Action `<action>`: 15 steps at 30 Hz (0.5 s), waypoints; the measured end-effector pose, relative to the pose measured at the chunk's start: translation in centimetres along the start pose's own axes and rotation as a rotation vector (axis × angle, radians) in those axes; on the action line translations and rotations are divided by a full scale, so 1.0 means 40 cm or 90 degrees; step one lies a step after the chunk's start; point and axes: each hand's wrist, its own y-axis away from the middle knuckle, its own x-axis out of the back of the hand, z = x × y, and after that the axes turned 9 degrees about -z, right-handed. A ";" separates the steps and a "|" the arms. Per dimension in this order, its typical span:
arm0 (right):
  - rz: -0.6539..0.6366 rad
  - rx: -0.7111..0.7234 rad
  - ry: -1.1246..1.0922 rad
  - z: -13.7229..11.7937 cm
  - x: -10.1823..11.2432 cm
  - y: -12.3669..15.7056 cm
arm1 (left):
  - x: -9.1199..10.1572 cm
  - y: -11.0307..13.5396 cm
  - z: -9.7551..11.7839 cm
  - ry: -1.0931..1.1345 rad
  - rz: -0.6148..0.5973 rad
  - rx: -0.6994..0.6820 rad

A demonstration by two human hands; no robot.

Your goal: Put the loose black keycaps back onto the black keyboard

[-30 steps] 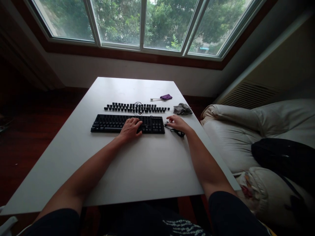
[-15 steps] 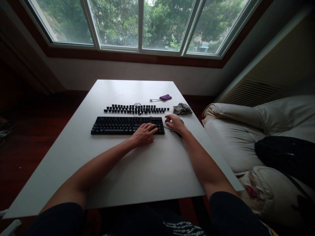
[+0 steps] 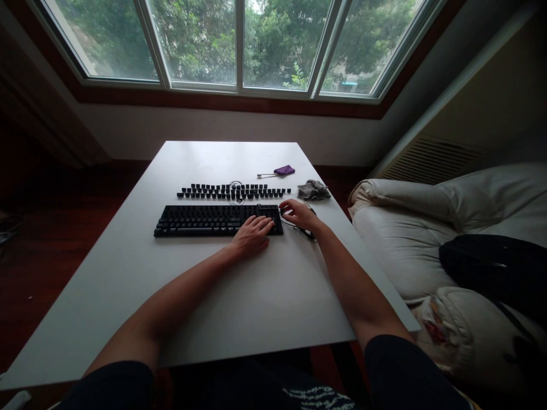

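Observation:
A black keyboard [image 3: 200, 220] lies across the white table [image 3: 256, 296]. Just behind it, loose black keycaps [image 3: 213, 191] are lined up in rows, with a thin wire loop [image 3: 234, 200] among them. My left hand [image 3: 253, 234] rests flat on the keyboard's right end, fingers stretched out and holding nothing. My right hand [image 3: 299, 214] is at the keyboard's far right corner, its fingers curled together in a pinch; what they pinch is too small to make out. A black cable [image 3: 306, 233] runs under that hand.
A purple cloth with a thin stick [image 3: 284, 169] and a crumpled grey rag [image 3: 313, 189] lie behind the right hand. White cushions [image 3: 397, 228] and a black bag [image 3: 491, 267] sit close against the table's right edge. A window spans the far wall.
My left hand slid from the keyboard's middle to its right end. My right hand moved left from the cable to the keyboard's right corner and its fingers closed.

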 end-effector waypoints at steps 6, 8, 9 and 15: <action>-0.074 0.010 -0.035 -0.024 -0.002 0.003 | 0.001 0.012 -0.013 0.012 -0.009 0.022; -0.080 0.010 -0.023 -0.030 -0.003 0.003 | 0.002 0.014 -0.017 0.017 -0.009 0.023; -0.082 0.013 -0.012 -0.033 -0.004 0.003 | 0.002 0.015 -0.018 0.019 -0.010 0.023; -0.084 0.032 0.067 -0.049 -0.008 0.002 | 0.000 0.014 -0.023 0.020 -0.016 0.023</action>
